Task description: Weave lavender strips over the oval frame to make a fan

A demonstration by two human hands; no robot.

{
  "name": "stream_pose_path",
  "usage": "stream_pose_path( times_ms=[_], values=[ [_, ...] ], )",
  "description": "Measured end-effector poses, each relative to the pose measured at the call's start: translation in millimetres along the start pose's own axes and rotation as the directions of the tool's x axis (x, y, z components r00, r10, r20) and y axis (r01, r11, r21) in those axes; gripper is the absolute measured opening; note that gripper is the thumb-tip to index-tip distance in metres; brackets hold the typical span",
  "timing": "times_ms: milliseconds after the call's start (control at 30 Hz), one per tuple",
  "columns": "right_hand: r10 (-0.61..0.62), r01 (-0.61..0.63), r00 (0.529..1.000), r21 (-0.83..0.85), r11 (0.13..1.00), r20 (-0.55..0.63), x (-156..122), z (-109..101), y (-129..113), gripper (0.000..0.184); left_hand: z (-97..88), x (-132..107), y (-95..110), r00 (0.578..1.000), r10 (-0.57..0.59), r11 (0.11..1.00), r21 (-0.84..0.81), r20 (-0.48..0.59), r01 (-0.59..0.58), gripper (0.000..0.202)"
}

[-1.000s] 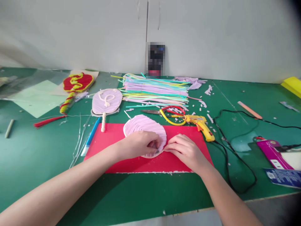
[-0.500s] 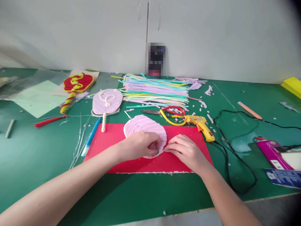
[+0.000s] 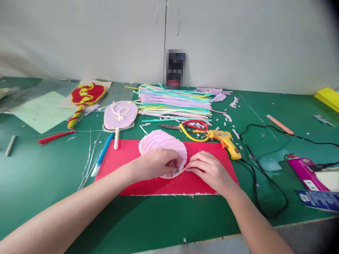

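A pink oval fan face [image 3: 161, 144] made of glued strips lies on a red sheet [image 3: 124, 165] on the green table. My left hand [image 3: 158, 163] rests on the fan's near edge with fingers curled and pinched on a strip there. My right hand [image 3: 209, 168] sits just to the right, its fingertips pressed together against the fan's right rim. What the fingertips hold is too small to make out.
Behind the red sheet lie a yellow glue gun [image 3: 225, 140] with black cord [image 3: 267, 190], red-handled scissors [image 3: 190, 125], a pile of coloured strips [image 3: 174, 102], a finished pink fan [image 3: 120, 115], a red-and-yellow fan [image 3: 86, 94] and a blue pen [image 3: 102, 155]. Magenta packaging [image 3: 307, 173] lies right.
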State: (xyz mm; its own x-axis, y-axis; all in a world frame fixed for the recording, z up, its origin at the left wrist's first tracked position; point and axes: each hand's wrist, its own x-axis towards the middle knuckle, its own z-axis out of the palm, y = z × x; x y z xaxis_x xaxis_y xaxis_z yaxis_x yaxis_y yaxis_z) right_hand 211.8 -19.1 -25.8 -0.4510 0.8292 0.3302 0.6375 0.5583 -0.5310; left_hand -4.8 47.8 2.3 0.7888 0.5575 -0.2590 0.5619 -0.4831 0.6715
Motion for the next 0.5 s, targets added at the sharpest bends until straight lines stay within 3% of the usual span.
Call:
stream_pose_path(
  times_ms=[233,500],
  values=[
    [0.001,-0.001,1.0,-0.001,1.0,0.0,0,0,0,0.018,8.0,3,1,0.994,-0.018,0.998,0.062,-0.109,0.025,0.008],
    [-0.008,0.008,1.0,-0.017,1.0,-0.008,0,0,0,0.018,10.8,3,6,0.986,-0.074,0.989,0.117,-0.15,0.092,0.015]
  ],
)
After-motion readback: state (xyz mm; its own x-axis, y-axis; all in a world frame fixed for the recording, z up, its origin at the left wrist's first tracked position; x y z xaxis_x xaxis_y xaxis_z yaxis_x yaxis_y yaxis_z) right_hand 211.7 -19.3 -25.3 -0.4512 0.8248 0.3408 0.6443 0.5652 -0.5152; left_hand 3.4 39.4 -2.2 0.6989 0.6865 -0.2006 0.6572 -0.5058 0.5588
